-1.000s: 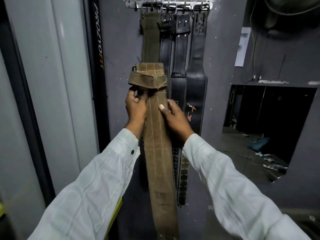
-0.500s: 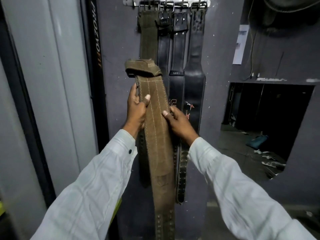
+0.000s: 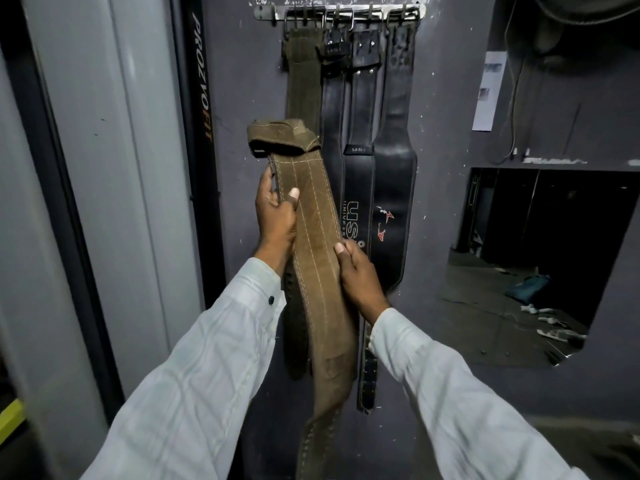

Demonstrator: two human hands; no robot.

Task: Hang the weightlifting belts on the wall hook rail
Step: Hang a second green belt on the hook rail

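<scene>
Both hands hold a brown belt [image 3: 313, 233] upright in front of a dark wall [image 3: 235, 98]. The left hand [image 3: 275, 216] has its grip closed around the belt's left edge near the folded top end, thumb pressed on the front. The right hand [image 3: 360, 275] grips the right edge lower down. The belt's tail hangs down between the white sleeves. Higher on the wall, a hook rail [image 3: 339, 12] carries another brown belt [image 3: 304, 74] and three black belts [image 3: 363, 109] side by side.
</scene>
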